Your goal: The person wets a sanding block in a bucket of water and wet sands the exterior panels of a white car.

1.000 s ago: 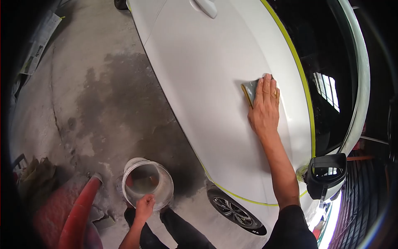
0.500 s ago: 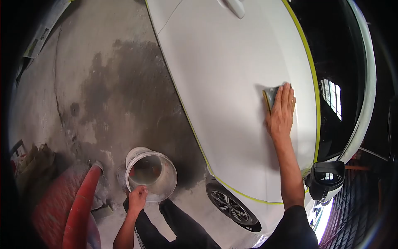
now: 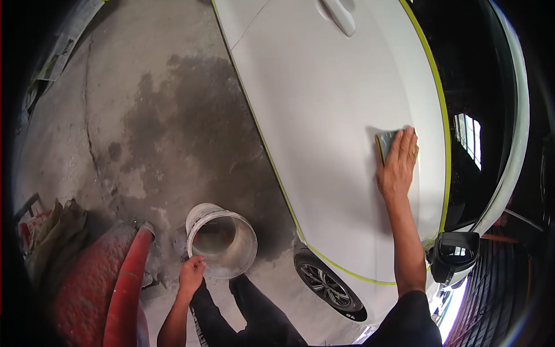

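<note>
My right hand (image 3: 398, 168) lies on a sanding block (image 3: 387, 145), grey on top with a yellow edge. Fingers rest over the block, which is against the white car door panel (image 3: 324, 150). Lower left, my left hand (image 3: 191, 274) is closed, fingertips drawn together. It overlaps the near rim of a white bucket (image 3: 247, 251) in the picture. Whether it touches the rim or pinches something small cannot be made out. Greyish liquid shows inside the bucket.
Yellow-green tape (image 3: 435, 72) borders the white panels. A door handle (image 3: 339, 17) is at the top, a side mirror (image 3: 454, 254) at right, and a wheel (image 3: 326, 286) below. A red object (image 3: 95, 272) stands at left on the stained concrete floor (image 3: 185, 110).
The whole view has shifted slightly, so floor, bucket and car sit further right. My right hand and the sanding block appear slightly lower and further right. My left hand stays closed near the rim.
</note>
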The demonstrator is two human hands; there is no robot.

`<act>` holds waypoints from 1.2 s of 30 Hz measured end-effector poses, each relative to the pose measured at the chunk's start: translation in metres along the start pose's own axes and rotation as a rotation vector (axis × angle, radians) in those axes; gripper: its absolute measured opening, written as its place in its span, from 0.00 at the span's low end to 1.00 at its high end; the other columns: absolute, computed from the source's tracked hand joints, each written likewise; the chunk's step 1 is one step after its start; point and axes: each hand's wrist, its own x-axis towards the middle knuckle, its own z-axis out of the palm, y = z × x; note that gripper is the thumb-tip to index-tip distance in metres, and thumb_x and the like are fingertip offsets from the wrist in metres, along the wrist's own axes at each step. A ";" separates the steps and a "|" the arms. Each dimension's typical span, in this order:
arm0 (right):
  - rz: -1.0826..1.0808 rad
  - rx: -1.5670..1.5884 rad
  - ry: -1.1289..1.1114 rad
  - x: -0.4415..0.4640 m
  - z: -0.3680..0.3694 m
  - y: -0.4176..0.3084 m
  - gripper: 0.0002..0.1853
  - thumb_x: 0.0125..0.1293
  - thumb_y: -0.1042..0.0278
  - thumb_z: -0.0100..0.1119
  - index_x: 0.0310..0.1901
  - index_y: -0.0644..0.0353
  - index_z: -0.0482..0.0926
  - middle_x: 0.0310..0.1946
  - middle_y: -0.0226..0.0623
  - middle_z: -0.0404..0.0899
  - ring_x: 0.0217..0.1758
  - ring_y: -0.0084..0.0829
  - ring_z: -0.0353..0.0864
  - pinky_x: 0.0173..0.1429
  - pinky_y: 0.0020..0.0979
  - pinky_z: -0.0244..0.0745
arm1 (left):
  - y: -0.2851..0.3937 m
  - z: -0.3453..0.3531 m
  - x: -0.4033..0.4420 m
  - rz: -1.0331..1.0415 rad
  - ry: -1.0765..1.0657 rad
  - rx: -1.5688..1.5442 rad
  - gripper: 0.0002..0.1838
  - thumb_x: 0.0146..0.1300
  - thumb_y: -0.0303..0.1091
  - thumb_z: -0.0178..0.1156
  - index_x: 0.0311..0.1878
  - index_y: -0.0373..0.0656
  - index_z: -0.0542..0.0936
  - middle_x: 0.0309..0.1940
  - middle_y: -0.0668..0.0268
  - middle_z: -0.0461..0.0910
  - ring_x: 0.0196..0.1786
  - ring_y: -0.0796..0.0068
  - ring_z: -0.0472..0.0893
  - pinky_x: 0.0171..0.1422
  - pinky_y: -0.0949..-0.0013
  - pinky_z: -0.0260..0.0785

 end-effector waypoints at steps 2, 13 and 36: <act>0.015 0.062 -0.025 -0.012 -0.005 0.004 0.34 0.64 0.79 0.50 0.74 0.75 0.59 0.79 0.59 0.53 0.82 0.59 0.51 0.83 0.53 0.45 | 0.006 -0.007 0.001 -0.020 0.003 -0.010 0.10 0.63 0.26 0.65 0.47 0.37 0.84 0.32 0.60 0.86 0.33 0.73 0.83 0.42 0.67 0.75; 0.026 0.132 -0.004 -0.046 0.002 0.012 0.30 0.65 0.79 0.43 0.71 0.77 0.64 0.77 0.63 0.56 0.81 0.61 0.54 0.82 0.54 0.47 | 0.075 -0.058 0.019 -0.057 0.042 -0.159 0.09 0.70 0.30 0.61 0.47 0.35 0.83 0.30 0.69 0.81 0.31 0.82 0.77 0.36 0.73 0.70; 0.881 1.245 -0.803 -0.275 -0.094 -0.039 0.18 0.70 0.68 0.59 0.55 0.73 0.78 0.41 0.59 0.84 0.48 0.56 0.85 0.49 0.42 0.77 | 0.109 -0.105 -0.056 0.162 0.269 0.645 0.10 0.62 0.34 0.63 0.42 0.36 0.83 0.35 0.48 0.86 0.43 0.47 0.86 0.50 0.52 0.77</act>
